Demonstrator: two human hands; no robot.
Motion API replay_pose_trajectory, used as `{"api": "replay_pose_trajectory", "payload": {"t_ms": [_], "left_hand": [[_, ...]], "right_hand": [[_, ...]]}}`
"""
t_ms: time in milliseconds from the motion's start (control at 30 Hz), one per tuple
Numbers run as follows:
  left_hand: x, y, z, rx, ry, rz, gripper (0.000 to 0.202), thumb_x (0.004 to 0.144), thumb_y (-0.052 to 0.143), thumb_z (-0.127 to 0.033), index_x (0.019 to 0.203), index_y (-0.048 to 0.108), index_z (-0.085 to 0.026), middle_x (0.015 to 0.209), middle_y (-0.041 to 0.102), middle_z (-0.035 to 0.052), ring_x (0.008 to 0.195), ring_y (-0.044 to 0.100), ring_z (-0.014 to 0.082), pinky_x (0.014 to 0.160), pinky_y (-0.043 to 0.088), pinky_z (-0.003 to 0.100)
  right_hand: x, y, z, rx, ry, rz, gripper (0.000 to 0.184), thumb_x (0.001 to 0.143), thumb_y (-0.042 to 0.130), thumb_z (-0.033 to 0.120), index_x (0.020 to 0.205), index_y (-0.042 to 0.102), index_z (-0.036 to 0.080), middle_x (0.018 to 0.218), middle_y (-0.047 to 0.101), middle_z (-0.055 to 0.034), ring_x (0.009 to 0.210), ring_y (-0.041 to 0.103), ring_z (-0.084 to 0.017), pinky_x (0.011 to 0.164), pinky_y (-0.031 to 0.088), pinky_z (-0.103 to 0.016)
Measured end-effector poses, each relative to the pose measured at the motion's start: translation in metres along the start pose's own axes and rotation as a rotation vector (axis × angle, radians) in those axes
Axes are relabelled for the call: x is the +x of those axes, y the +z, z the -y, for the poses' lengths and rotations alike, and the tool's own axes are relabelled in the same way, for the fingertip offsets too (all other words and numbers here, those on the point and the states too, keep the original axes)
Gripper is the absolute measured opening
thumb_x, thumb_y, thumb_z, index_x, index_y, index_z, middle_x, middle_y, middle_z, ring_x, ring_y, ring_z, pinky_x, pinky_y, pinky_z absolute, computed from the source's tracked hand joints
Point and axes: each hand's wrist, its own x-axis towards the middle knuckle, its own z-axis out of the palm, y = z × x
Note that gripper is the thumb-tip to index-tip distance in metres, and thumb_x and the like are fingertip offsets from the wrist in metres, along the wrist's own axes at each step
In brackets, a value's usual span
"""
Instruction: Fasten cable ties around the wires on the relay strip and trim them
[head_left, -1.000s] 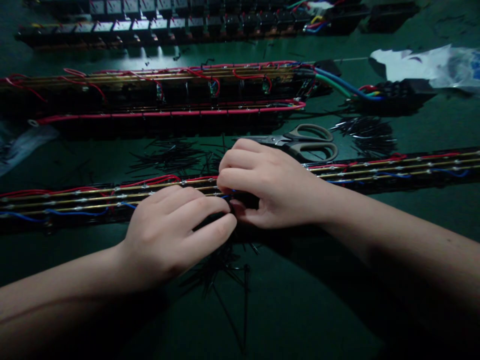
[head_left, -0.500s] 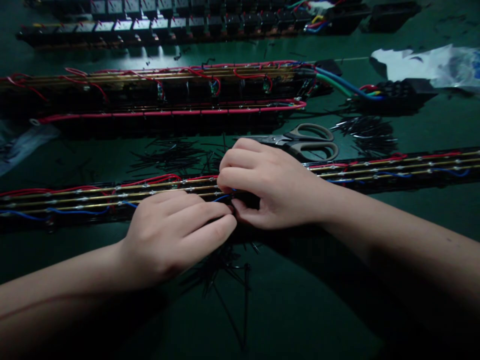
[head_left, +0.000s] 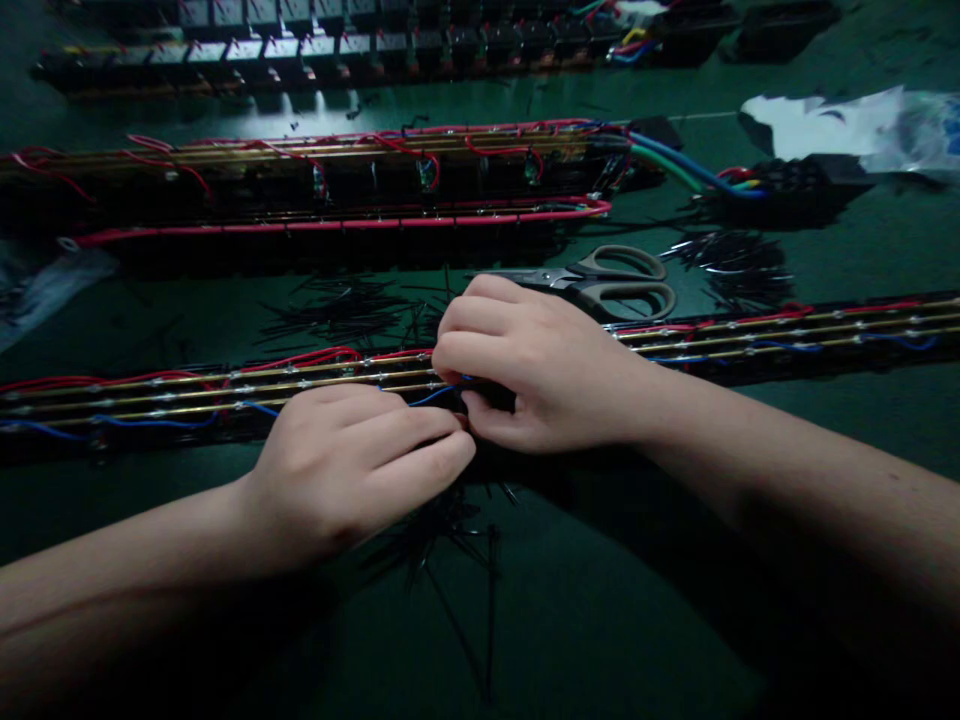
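A long black power strip (head_left: 750,345) with brass rails and red and blue wires lies across the green table in front of me. My left hand (head_left: 352,465) rests on its near edge, fingers curled together and pinching at the middle of the strip. My right hand (head_left: 540,375) is curled over the same spot, fingertips pressed on a short loop of blue wire (head_left: 431,396). What the fingers pinch is hidden between the two hands. Loose black cable ties (head_left: 442,535) lie under and just in front of my hands.
Scissors (head_left: 600,282) lie just behind my right hand. More wired strips (head_left: 315,190) lie further back, and a row of socket modules (head_left: 300,50) at the far edge. Piles of black ties (head_left: 731,265) and a white plastic bag (head_left: 847,125) sit at the right.
My left fingers have closed in a little toward my right hand, and slightly more of the blue wire loop shows. Both hands stay in place.
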Motion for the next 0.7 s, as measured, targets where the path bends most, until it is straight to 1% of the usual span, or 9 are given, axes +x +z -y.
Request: {"api": "replay_pose_trajectory", "payload": {"t_ms": [300, 533, 700], "left_hand": [[0.0035, -0.0004, -0.0001, 0.012, 0.014, 0.005, 0.006, 0.095, 0.059, -0.010, 0.098, 0.060, -0.015, 0.083, 0.077, 0.0021, 0.066, 0.068, 0.0164, 0.057, 0.048, 0.029], [0.0008, 0.0000, -0.0012, 0.014, 0.019, 0.009, 0.008, 0.094, 0.061, -0.011, 0.101, 0.061, -0.013, 0.089, 0.078, 0.0047, 0.065, 0.068, 0.0177, 0.056, 0.047, 0.031], [0.0001, 0.0000, -0.0008, 0.001, 0.023, 0.023, 0.006, 0.094, 0.060, -0.012, 0.100, 0.062, -0.013, 0.088, 0.078, 0.0046, 0.065, 0.068, 0.0179, 0.055, 0.047, 0.031]], "right_hand": [[0.0001, 0.0002, 0.0002, -0.021, 0.007, 0.017, 0.013, 0.082, 0.051, 0.012, 0.090, 0.060, 0.016, 0.095, 0.061, -0.0090, 0.087, 0.047, -0.021, 0.072, 0.042, -0.033], [0.0005, -0.0018, 0.0003, 0.015, 0.023, 0.015, 0.012, 0.082, 0.051, 0.012, 0.087, 0.061, 0.016, 0.092, 0.061, -0.0086, 0.086, 0.048, -0.021, 0.071, 0.042, -0.032], [0.0003, -0.0014, 0.0002, 0.028, 0.034, 0.014, 0.012, 0.082, 0.051, 0.012, 0.087, 0.061, 0.016, 0.093, 0.062, -0.0085, 0.086, 0.048, -0.020, 0.070, 0.041, -0.032]]}}
